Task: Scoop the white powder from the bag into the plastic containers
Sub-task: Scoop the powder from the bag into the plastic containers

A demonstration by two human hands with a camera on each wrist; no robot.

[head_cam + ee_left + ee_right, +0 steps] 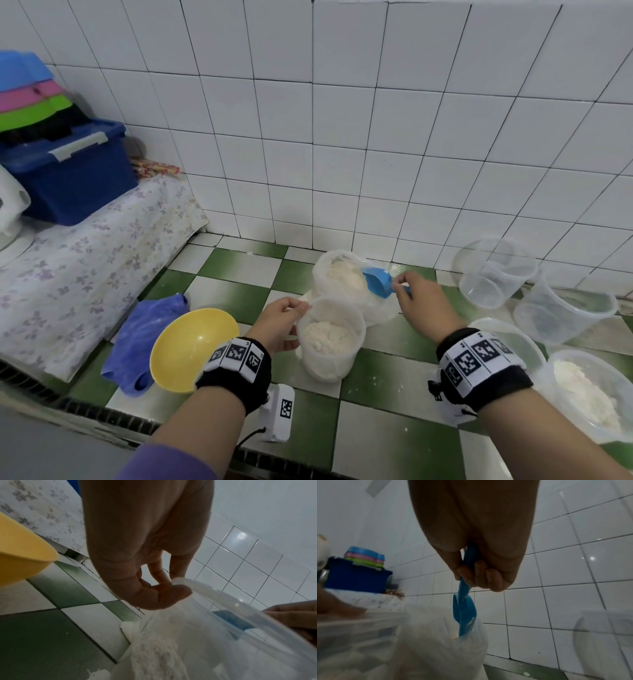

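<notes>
A clear plastic bag (337, 274) of white powder stands open near the tiled wall. In front of it sits a plastic container (330, 337) partly filled with powder. My left hand (286, 322) pinches that container's rim (202, 588) between thumb and fingers. My right hand (416, 301) grips the handle of a blue scoop (378, 282), whose bowl pokes into the bag's mouth (464, 616). The scoop's inside is hidden from every view.
Two clear containers (493, 270) (561, 310) without powder stand at the right, and two more sit nearer, one holding powder (589, 394). A yellow bowl (191, 346) and a blue cloth (144, 339) lie left. A blue storage box (68, 171) stands on a raised ledge.
</notes>
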